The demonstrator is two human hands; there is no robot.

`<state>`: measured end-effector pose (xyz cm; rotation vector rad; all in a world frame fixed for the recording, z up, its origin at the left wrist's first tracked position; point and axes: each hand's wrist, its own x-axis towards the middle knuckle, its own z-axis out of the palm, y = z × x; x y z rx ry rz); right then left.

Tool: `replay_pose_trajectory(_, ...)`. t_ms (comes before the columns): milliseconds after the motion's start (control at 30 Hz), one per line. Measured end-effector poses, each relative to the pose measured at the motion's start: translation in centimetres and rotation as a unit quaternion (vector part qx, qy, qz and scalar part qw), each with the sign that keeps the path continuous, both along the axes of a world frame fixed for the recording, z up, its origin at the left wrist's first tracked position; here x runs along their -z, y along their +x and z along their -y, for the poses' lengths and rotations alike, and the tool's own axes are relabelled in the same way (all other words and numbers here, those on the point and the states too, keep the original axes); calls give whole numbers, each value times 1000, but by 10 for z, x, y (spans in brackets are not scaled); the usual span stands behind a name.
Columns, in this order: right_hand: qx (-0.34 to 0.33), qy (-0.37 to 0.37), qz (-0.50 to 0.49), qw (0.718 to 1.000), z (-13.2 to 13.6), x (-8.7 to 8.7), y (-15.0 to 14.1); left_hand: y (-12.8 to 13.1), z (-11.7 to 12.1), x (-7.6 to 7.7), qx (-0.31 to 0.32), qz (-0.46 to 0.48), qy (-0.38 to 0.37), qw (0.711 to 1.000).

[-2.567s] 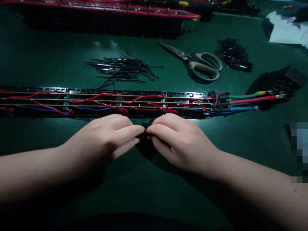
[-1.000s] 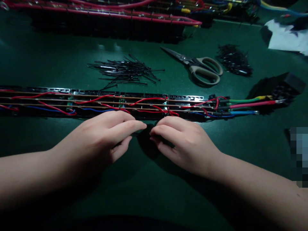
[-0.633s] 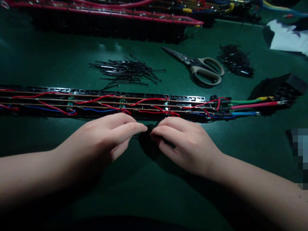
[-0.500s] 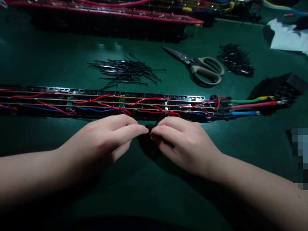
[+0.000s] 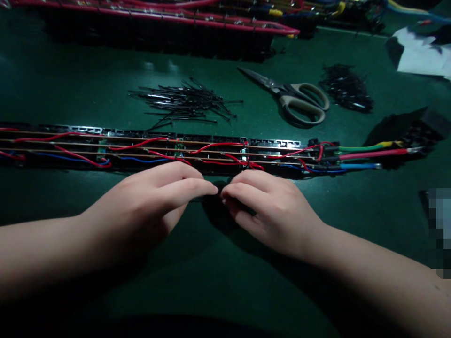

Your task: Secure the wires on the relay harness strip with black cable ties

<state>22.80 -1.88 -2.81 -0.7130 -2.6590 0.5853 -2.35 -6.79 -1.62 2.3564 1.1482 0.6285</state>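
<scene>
A long black strip (image 5: 271, 143) with red and blue wires and bare copper rails lies across the green table. Just in front of its middle, my left hand (image 5: 155, 197) and my right hand (image 5: 268, 206) meet fingertip to fingertip. Both have their fingers curled and pinched together over something small and dark that I cannot make out; it may be a black cable tie. The fingertips sit close to the strip's near edge.
A loose heap of black cable ties (image 5: 183, 101) lies behind the strip. Scissors (image 5: 299, 98) rest at the back right beside a second dark pile (image 5: 345, 89). More wired strips (image 5: 176, 21) line the far edge. A black connector block (image 5: 419, 129) ends the strip's coloured leads.
Both hands stay pinched together at the same spot; the left fingertips have crept slightly right towards the right hand. Nothing else on the table has moved.
</scene>
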Motion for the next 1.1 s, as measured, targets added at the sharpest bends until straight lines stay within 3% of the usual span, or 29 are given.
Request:
replay_pose_trajectory(200,5,10,-10,1000,1,-2,-1,1,-2,-2,21,-21,-47,998)
replay_pose_trajectory(800,1,-2,-5,1000,1,-2,-3,4,-2,5,33,-16,-18,999)
replay_pose_trajectory(1100,7,-4,-6,1000,2,0,-6,7,-5,4,31,-96,94,990)
